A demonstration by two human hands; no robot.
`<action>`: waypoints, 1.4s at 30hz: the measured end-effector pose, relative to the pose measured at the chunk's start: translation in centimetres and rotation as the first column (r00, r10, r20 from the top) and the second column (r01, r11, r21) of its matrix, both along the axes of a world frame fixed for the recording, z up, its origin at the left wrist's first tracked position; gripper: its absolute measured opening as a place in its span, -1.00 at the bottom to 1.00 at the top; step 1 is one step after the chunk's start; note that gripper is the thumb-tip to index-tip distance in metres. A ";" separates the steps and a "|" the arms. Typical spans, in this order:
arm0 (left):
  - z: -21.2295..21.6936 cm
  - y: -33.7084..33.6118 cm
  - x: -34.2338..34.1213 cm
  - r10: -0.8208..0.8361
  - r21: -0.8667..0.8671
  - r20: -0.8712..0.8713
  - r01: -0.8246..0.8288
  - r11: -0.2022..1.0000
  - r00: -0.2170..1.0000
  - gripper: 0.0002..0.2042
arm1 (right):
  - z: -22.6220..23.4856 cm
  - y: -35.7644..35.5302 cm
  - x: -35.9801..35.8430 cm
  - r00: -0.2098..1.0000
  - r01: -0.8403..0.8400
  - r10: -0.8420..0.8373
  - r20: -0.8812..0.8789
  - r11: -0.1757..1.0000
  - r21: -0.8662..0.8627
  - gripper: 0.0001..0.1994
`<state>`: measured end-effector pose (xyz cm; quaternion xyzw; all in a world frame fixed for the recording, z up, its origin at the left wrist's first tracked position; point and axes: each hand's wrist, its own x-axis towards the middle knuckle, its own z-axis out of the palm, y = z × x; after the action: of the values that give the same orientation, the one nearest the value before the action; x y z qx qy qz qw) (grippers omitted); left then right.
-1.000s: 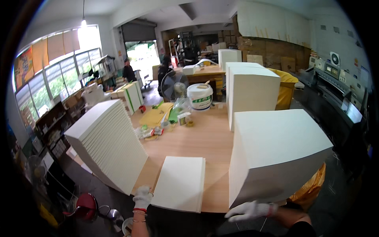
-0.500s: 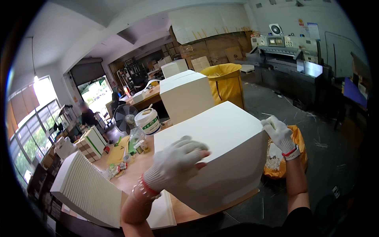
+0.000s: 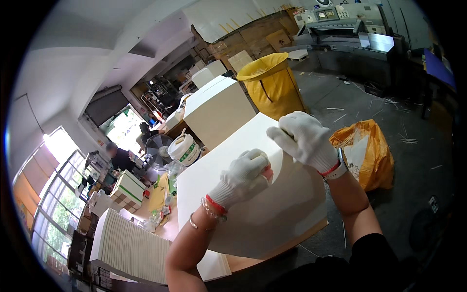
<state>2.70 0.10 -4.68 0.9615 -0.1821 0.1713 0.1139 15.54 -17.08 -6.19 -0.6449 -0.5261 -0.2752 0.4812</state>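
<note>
Hands: we see our left hand point(image 3: 245, 174) and right hand point(image 3: 302, 137), both in white knit gloves, on top of the tall paper stack point(image 3: 243, 204).
Left grip: fingers curled and pressing down on the top sheets near the middle; nothing enclosed, so we call it closed on the surface, not holding a thing.
Right grip: fingers bent over the far top edge of the stack, pinching or lifting sheets there; we cannot tell how many.
Stack position: it stands at the near corner of the wooden table point(image 3: 272, 246), beside a fanned pile of sheets point(image 3: 129, 243) and in front of a second white block point(image 3: 219, 109).
Surroundings: a yellow bin point(image 3: 275, 82) and an orange bag point(image 3: 362, 153) stand on the floor to the right; a white tub point(image 3: 184, 150) sits further along the table.
Doing it well: we judge that steady left pressure keeps the block square while the right hand works the edge.
</note>
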 end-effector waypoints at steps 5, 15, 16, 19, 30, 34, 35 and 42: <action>0.4 -0.7 -1.3 0.038 -0.238 -0.057 -0.050 0.970 0.998 -0.88 | -1.0 -0.3 -1.0 0.997 0.057 -0.062 0.035 0.992 0.116 -0.80; 1.1 -0.7 -1.8 0.045 -0.244 -0.103 -0.069 0.967 0.994 -0.62 | -3.2 0.3 0.4 0.958 0.120 -0.174 0.229 0.965 0.235 -0.79; 1.1 -0.7 -1.8 0.047 -0.238 -0.099 -0.070 0.969 0.994 -0.59 | -3.3 0.4 0.5 0.948 0.131 -0.193 0.253 0.961 0.243 -0.78; 1.2 -0.5 -1.6 0.006 -0.272 -0.103 -0.034 0.962 0.995 -0.68 | -3.8 0.8 1.0 0.925 0.143 -0.240 0.296 0.939 0.312 -0.71; 0.5 -0.4 -1.4 -0.042 -0.138 0.006 0.042 0.990 0.999 -0.62 | -3.7 0.9 0.7 0.923 0.125 -0.230 0.308 0.938 0.325 -0.57; 0.3 -0.1 -1.4 -0.001 -0.200 -0.003 0.000 0.980 1.000 -0.62 | -3.9 1.1 0.9 0.898 0.154 -0.280 0.338 0.922 0.355 -0.57; 0.4 -0.1 -1.5 -0.001 -0.211 -0.010 -0.001 0.977 1.000 -0.62 | -4.0 1.1 0.9 0.885 0.169 -0.303 0.354 0.917 0.361 -0.58; 0.9 -0.1 -1.6 -0.018 -0.082 -0.045 0.014 0.997 0.999 -0.65 | -3.3 0.4 0.1 0.968 0.051 -0.119 0.219 0.954 0.294 -0.54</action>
<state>1.09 -0.02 -3.79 0.9582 -0.1802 0.1557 0.1584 15.64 -16.64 -9.50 -0.5535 -0.5054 -0.4431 0.4918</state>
